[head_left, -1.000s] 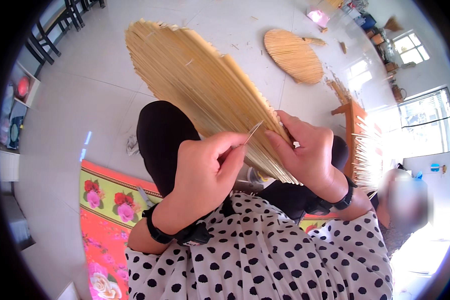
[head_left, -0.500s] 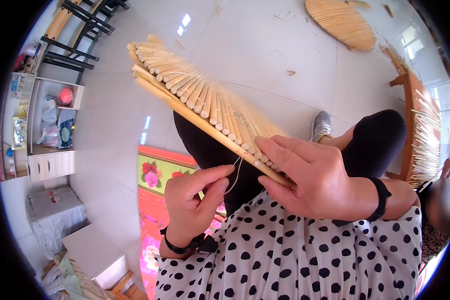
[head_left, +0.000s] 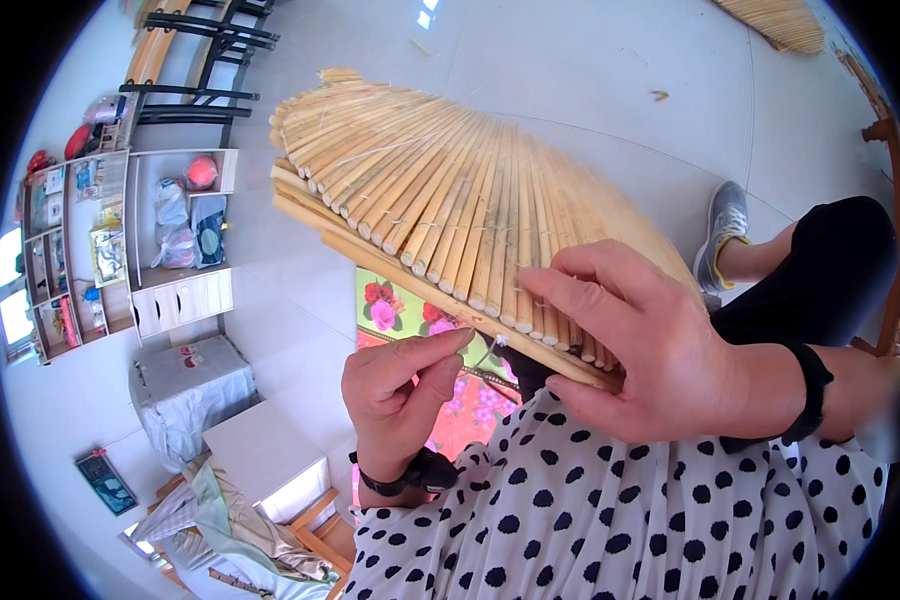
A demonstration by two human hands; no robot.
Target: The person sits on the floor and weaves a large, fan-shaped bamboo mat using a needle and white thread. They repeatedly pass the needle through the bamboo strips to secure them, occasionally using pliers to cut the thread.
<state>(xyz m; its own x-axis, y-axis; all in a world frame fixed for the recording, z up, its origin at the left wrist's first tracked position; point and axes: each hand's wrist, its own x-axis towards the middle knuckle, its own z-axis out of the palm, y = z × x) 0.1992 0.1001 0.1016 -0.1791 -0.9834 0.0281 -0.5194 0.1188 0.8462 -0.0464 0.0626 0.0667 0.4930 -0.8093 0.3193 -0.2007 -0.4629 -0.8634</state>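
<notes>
A fan-shaped panel of pale, thin round sticks (head_left: 500,190) lies slantwise over my lap, the cut ends toward me. Thin stitches of thread cross the sticks. Along the near edge runs a thicker pale rod (head_left: 400,268). My right hand (head_left: 660,360) clasps the panel's right end, fingers on top and thumb beneath the rod. Just left of it, my left hand (head_left: 395,395) is closed in a pinch on a whitish string (head_left: 489,352), which runs up to the rod's lower edge. Whatever lies under the panel is hidden.
A second stick panel (head_left: 775,22) lies on the floor at the far right. Near it stands a brown wooden frame (head_left: 895,230). On the left are shelves (head_left: 185,290), a covered box (head_left: 195,395) and black metal legs (head_left: 205,60). A flowered mat (head_left: 470,410) shows below the panel.
The panel has tilted so more of its upper face shows. The loose loop of string by my left fingers now appears as a short, straighter length. The whole view has shifted.
</notes>
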